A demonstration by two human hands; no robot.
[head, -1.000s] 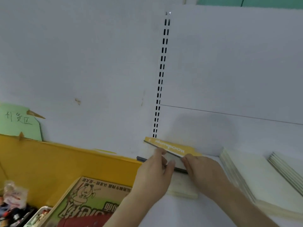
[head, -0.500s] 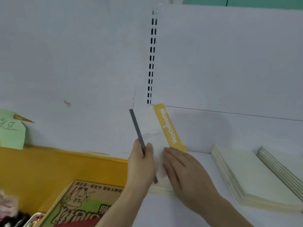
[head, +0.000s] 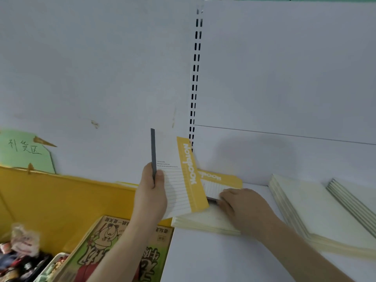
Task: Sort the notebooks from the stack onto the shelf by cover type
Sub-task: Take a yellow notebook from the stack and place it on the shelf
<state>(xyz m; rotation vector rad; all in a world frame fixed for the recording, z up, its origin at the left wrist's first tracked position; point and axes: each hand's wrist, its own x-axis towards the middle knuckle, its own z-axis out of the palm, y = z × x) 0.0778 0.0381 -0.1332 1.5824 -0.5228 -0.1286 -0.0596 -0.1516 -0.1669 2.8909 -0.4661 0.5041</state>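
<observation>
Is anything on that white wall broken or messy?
Yes, a little. The white wall has a small brownish scuff left of the slotted rail, and a fainter mark closer to it. The green sign has ragged tape at its edges.

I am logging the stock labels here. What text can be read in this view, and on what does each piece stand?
"Notebook": yellow band of the notebook held upright by the left hand.
"Notebook": notebook on the stack under the right hand.
Handwritten Chinese characters, unclear: green sign.
Small print on the held notebook and the printing on the cartoon box: not legible.
</observation>
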